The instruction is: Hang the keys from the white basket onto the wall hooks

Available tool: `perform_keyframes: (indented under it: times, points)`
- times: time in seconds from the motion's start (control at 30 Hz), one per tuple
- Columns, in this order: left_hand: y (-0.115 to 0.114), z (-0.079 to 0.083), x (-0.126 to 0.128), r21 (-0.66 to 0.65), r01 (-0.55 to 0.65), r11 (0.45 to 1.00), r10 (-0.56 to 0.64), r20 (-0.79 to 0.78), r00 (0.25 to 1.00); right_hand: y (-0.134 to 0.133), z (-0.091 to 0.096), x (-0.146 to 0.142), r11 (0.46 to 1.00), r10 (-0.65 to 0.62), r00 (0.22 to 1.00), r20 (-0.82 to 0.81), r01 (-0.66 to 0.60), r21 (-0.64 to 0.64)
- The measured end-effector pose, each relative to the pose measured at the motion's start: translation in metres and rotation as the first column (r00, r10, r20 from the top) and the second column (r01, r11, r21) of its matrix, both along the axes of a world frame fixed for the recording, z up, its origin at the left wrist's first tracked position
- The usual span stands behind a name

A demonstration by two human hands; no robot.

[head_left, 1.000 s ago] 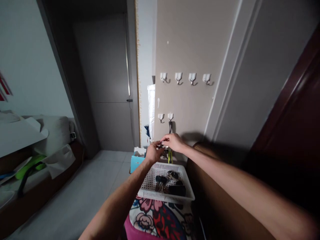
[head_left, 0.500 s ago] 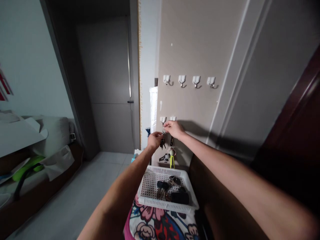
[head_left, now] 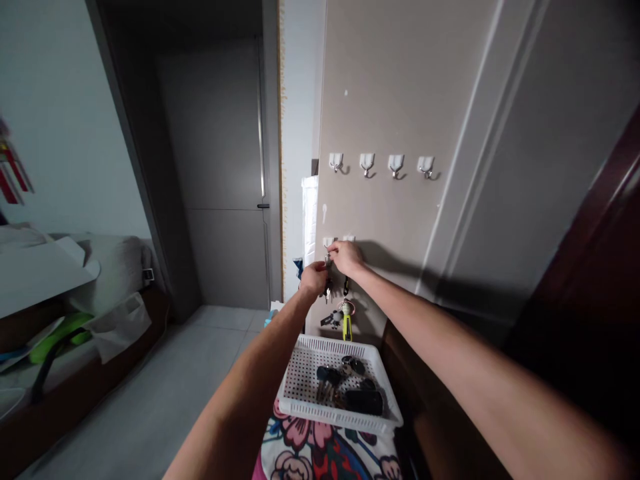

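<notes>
My right hand (head_left: 346, 257) pinches the top of a bunch of keys (head_left: 328, 292) just under the lower-left wall hook (head_left: 328, 243). Slightly lower, the fingers of my left hand (head_left: 315, 277) are closed on the same bunch, whose keys dangle beside them. Whether the ring sits on the hook cannot be made out behind the fingertips. My right hand partly covers the neighbouring hook (head_left: 349, 239). Below it hang a yellow-green key fob (head_left: 347, 327) and a small grey figure charm (head_left: 336, 320).
Several white hooks, one of them this hook (head_left: 367, 162), line the wall above. Beneath my hands a white perforated basket (head_left: 295, 404) holds several keys and dark fobs, resting on a floral cloth (head_left: 300, 440). A grey door (head_left: 220, 167) and a cluttered sofa (head_left: 115, 267) are leftward.
My hands stay at the lower-left hook, with the left hand slightly nearer the right one. The whole view has shifted a little.
</notes>
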State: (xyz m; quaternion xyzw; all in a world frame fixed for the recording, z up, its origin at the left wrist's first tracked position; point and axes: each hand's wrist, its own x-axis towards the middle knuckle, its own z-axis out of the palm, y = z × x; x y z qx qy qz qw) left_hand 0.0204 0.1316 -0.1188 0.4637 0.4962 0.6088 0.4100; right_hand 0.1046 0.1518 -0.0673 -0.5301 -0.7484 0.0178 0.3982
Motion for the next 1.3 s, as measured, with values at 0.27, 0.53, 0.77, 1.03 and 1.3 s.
perform_keyframes:
  times: [0.27,0.53,0.77,1.03,1.3]
  points:
    - [-0.053,-0.069,-0.011,-0.05,0.084,0.995,-0.091,-0.164,0.982,-0.06,-0.046,0.03,0.956,0.263,0.962,0.077,-0.249,-0.156]
    - [-0.102,-0.14,-0.005,-0.16,0.256,0.953,-0.301,-0.426,0.853,-0.094,-0.124,0.074,0.751,0.494,0.832,0.252,-0.263,-0.605]
    - [-0.103,-0.143,-0.001,-0.069,0.17,0.983,-0.182,-0.493,0.851,-0.056,-0.082,0.035,0.921,0.238,0.971,-0.013,-0.23,-0.315]
    - [-0.107,-0.138,0.0,-0.116,0.143,0.983,-0.184,-0.63,0.755,-0.009,-0.05,-0.011,0.969,-0.174,0.984,-0.048,0.163,-0.184]
    - [-0.105,-0.138,0.002,-0.144,0.167,0.975,-0.22,-0.647,0.73,-0.014,-0.041,-0.008,0.999,-0.041,0.974,-0.223,0.047,0.024]
